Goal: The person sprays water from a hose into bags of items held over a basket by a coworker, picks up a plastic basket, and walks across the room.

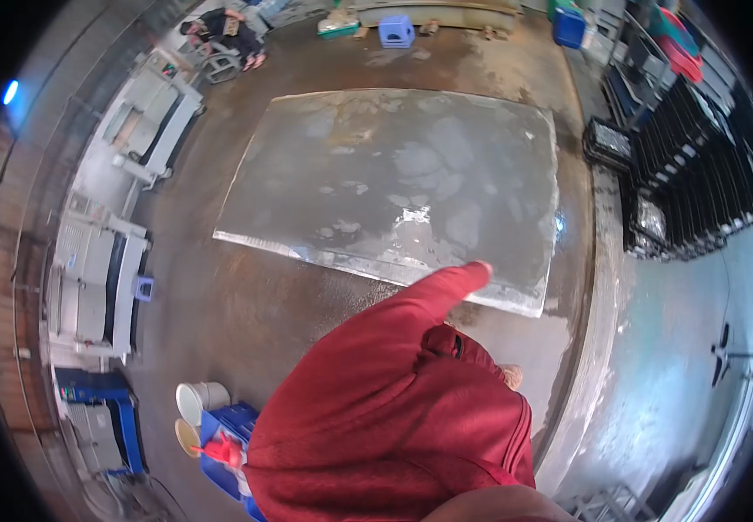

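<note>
My left arm, in a dark red sleeve, reaches forward across my body. Only a small blurred part of my left hand (486,268) shows past the cuff, over the near edge of a big, flat grey slab (359,174). The fingers cannot be made out, nor whether they touch the surface. Wet, shiny patches lie on the slab, and its near rim is pale and rough. My right hand is not visible; the red garment (368,391) fills the view below. A small skin-toned shape (511,376) beside it may be a foot.
Behind me at left stand a white bucket (202,400) and a blue crate (228,426) holding a red item. Grey machines (98,278) line the left wall. Black stacked trays (689,174) stand right. A purple-blue stool (396,31) and a seated person (228,35) are far off.
</note>
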Tool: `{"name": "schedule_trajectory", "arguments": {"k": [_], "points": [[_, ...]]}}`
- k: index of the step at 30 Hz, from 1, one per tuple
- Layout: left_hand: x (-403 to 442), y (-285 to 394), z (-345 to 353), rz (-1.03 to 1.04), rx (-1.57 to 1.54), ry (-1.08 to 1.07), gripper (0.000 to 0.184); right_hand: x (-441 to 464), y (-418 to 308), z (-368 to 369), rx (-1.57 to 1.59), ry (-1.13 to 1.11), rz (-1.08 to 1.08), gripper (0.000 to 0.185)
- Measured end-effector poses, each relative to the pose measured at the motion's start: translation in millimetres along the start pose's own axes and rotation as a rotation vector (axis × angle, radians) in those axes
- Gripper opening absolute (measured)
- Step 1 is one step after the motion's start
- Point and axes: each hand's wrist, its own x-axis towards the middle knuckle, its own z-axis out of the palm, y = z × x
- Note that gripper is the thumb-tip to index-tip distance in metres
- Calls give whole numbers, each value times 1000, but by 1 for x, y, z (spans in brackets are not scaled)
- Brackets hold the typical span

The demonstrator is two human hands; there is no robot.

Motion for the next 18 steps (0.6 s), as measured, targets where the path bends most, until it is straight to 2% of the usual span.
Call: {"name": "schedule_trajectory", "arguments": {"k": [1,2,3,5,6,8,12,15,18], "points": [[16,31,2,-41,-202,28,23,12,-19,-7,-8,6,-5,33],[92,4,66,475,-56,339,21,25,-39,-14,-11,9,-8,33],[29,52,26,419,-80,326,17,41,-56,-22,-19,11,-9,33],[83,49,62,509,-261,358,16,73,-91,-35,-33,7,-21,33],[88,45,65,418,-257,306,15,100,-105,-48,-38,-6,-33,34],[84,24,54,67,-109,169,13,92,-187,-33,-9,61,-26,35],[41,-28,51,-399,-58,122,8,136,-295,-71,108,6,-46,35],[-16,1,46,-641,-228,120,6,155,-367,-102,143,-9,-22,35],[-44,68,46,-704,-579,153,6,171,-431,-113,53,51,35,35]]}}
